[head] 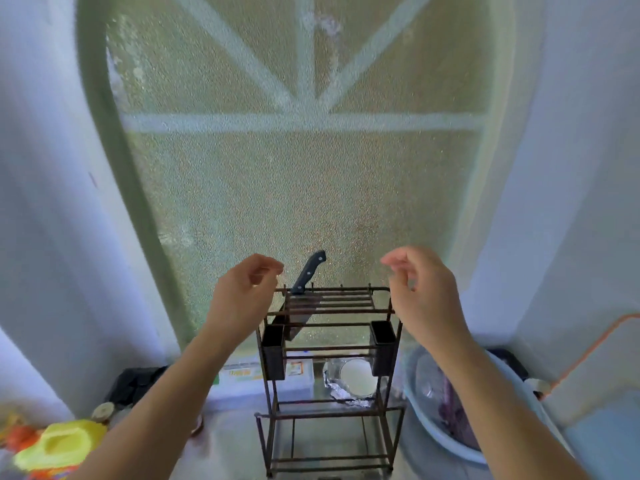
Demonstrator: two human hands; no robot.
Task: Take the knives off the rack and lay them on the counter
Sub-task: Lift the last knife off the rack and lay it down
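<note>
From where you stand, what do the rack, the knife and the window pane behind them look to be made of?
The rack looks like thin metal rod, brown and dull, probably rusted. The knife has a dark handle with pale rivets, likely plastic or stained wood; its blade looks like dull grey metal. The window pane seems to be frosted, pebbled glass, since light comes through grainy.

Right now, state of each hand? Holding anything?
Left hand: loosely curled, empty, beside the knife handle, not touching it.
Right hand: loosely curled, empty, at the right top edge of the rack.
</note>
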